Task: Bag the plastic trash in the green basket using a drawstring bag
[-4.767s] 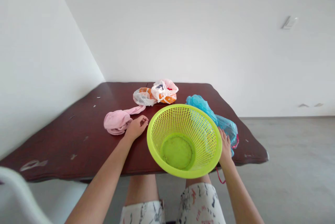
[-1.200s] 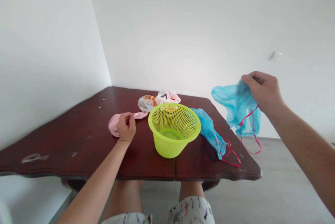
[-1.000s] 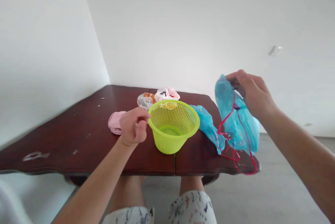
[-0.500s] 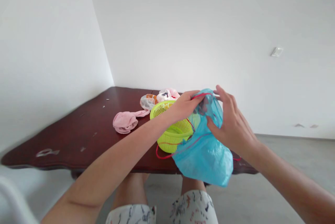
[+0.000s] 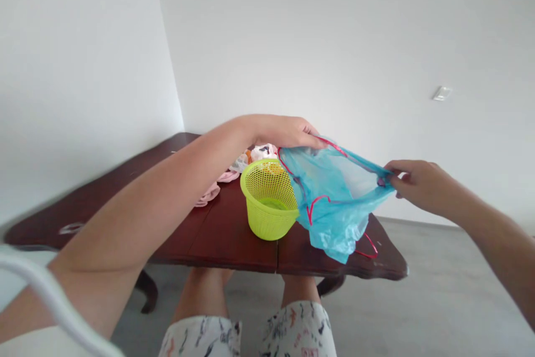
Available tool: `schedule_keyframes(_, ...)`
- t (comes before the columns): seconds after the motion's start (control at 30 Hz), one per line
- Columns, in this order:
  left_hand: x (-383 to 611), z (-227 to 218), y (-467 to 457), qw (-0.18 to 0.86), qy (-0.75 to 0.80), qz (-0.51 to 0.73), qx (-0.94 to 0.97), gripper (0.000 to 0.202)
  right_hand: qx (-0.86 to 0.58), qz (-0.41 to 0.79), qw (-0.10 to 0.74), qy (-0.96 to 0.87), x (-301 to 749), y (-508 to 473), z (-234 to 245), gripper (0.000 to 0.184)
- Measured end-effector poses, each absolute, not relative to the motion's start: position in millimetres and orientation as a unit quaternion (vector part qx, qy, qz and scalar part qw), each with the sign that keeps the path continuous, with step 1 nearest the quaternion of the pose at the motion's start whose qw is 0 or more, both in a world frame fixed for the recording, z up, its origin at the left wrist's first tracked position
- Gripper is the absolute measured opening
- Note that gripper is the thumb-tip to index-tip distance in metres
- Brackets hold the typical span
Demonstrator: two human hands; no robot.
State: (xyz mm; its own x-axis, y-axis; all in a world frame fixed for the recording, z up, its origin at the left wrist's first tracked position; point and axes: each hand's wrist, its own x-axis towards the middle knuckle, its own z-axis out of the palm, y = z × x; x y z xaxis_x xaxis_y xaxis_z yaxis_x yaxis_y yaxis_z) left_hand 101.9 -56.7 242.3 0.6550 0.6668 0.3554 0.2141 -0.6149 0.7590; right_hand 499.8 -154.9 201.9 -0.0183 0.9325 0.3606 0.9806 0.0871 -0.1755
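Note:
A thin blue drawstring plastic bag (image 5: 334, 201) with red cords hangs between my two hands, its mouth stretched wide. My left hand (image 5: 295, 133) is closed on the far left part of the rim. On the right, my right hand (image 5: 412, 181) pinches the opposite edge of the rim. Left of the bag, and partly overlapped by it, a yellow-green plastic basket (image 5: 270, 229) with a mesh wall stands upright on the table. Its visible floor is bare.
The dark red wooden table (image 5: 225, 245) has a wavy front edge above my knees. Behind the basket lie a pink cloth (image 5: 208, 196) and clear plastic bags (image 5: 264, 152), partly hidden by my left arm. A white curved bar (image 5: 54, 296) shows at lower left.
My right hand has moved right and closed on the bag's rim, pulling the mouth open. The bag has lifted and swung off the table's front edge, uncovering more of the basket.

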Motion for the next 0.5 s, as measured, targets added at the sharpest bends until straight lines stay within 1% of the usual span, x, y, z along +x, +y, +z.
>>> schedule_keyframes(0.03, 94, 247, -55, 0.325, 0.280, 0.350, 0.833, 0.012, -0.670, -0.039, 0.236, -0.703, 499, -150, 209, 0.016)
schedule_keyframes(0.1, 81, 262, -56, 0.302, 0.300, 0.382, 0.820, 0.014, -0.647, -0.024, 0.362, -0.671, 490, -140, 229, 0.017)
schedule_keyframes(0.17, 73, 284, -62, 0.332, 0.301, 0.360, 0.819, 0.015, -0.581, -0.019, 0.511, -0.633, 471, -131, 253, 0.015)
schedule_keyframes(0.23, 70, 312, -71, 0.372, 0.282, 0.353, 0.811, 0.029, -0.483, -0.023, 0.626, -0.612, 446, -122, 280, 0.015)
schedule_keyframes(0.3, 67, 340, -82, 0.370, 0.266, 0.401, 0.795, 0.050, -0.398, -0.036, 0.683, -0.611, 420, -115, 304, 0.021)
schedule_keyframes(0.4, 63, 371, -95, 0.298, 0.273, 0.500, 0.766, 0.080, -0.280, -0.053, 0.720, -0.633, 386, -110, 325, 0.030)
schedule_keyframes(0.5, 62, 383, -107, 0.301, 0.250, 0.516, 0.761, 0.091, -0.157, -0.070, 0.740, -0.651, 363, -111, 323, 0.039)
